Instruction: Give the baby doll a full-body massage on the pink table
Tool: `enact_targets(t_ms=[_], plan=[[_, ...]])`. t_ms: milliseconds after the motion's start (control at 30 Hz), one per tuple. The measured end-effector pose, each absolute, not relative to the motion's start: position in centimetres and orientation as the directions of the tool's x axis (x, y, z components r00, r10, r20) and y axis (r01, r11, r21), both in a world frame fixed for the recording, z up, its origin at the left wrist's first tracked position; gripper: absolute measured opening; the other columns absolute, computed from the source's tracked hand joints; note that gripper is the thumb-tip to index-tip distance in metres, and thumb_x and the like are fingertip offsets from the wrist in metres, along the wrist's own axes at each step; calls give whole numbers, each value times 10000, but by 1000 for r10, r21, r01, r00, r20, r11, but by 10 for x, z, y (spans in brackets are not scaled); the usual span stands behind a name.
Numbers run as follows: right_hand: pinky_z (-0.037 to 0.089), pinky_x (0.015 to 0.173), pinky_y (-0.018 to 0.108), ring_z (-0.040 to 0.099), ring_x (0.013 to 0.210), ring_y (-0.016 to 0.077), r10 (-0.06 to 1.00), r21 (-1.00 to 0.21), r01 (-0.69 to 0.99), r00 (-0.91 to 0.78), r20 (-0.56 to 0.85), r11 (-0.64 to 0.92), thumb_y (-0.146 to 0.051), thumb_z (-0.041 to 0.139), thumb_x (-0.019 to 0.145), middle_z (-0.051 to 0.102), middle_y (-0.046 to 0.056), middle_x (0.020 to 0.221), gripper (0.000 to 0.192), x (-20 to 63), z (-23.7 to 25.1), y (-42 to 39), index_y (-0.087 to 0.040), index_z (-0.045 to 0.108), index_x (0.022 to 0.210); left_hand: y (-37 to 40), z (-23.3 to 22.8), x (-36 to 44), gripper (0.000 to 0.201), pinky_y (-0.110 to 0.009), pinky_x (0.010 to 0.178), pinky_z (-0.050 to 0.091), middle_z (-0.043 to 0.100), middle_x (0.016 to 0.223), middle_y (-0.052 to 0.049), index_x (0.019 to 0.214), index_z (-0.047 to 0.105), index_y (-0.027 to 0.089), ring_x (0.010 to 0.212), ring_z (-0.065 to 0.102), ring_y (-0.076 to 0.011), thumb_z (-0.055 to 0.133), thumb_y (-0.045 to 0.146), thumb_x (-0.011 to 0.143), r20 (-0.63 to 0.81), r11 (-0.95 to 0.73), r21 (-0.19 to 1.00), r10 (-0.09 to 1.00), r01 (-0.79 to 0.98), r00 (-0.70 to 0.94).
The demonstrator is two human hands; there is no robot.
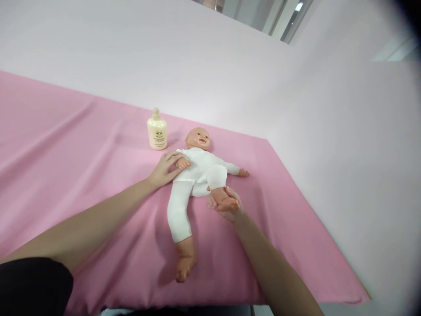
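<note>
Doll (197,175) lies face-up on the pink-covered bench (66,153), near mid-frame, head toward 12–1 o'clock, legs toward 6–7. Long axis runs roughly from 1 o'clock (head) down to 7 o'clock (straight leg's foot), slightly diagonal to the bench's far edge. White soft body, bare plastic head, hands and feet.

Left hand (163,169) comes in from 8 o'clock, fingers spread and laid flat on the doll's near arm and chest side. Not clamped; reads as pinning the torso so it doesn't slide or roll.

Right hand (226,206) comes in from 5 o'clock, fingers curled under and around the doll's foot (226,202), cupping it. That leg is bent, knee raised; the grip at the foot looks like what's holding the bend. Other leg lies straight and untouched.

Lotion bottle (157,130), cream, upright, stands at 11 o'clock from the doll's head, close but apart, clear of both hands.
</note>
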State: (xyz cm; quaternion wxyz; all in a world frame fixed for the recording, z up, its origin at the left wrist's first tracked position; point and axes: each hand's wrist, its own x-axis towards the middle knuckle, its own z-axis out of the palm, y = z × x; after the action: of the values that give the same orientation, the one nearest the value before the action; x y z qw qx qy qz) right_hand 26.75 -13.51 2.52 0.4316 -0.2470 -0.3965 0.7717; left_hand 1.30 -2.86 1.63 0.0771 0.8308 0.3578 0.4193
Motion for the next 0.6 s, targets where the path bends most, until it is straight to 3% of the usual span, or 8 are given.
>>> enact_targets(t_ms=[267, 600], plan=[[375, 485, 242, 522, 520, 110, 926, -705, -610, -319, -201, -363, -369, 559, 808, 602, -9, 632, 203, 263, 21, -126, -183, 578, 728, -30, 19, 14, 402, -441, 1012, 326, 500, 1261, -101, 1256, 519, 216, 1163, 430, -261, 478, 343, 877, 599, -754, 358, 638, 551, 484], [386, 461, 232, 551, 507, 114, 928, -767, -542, -319, -191, -344, -421, 568, 811, 625, -2, 614, 246, 265, 14, -124, -182, 588, 756, -33, 22, 14, 400, -424, 1017, 322, 502, 1262, -104, 1259, 521, 195, 1163, 411, -254, 458, 342, 892, 590, -755, 339, 635, 562, 498]])
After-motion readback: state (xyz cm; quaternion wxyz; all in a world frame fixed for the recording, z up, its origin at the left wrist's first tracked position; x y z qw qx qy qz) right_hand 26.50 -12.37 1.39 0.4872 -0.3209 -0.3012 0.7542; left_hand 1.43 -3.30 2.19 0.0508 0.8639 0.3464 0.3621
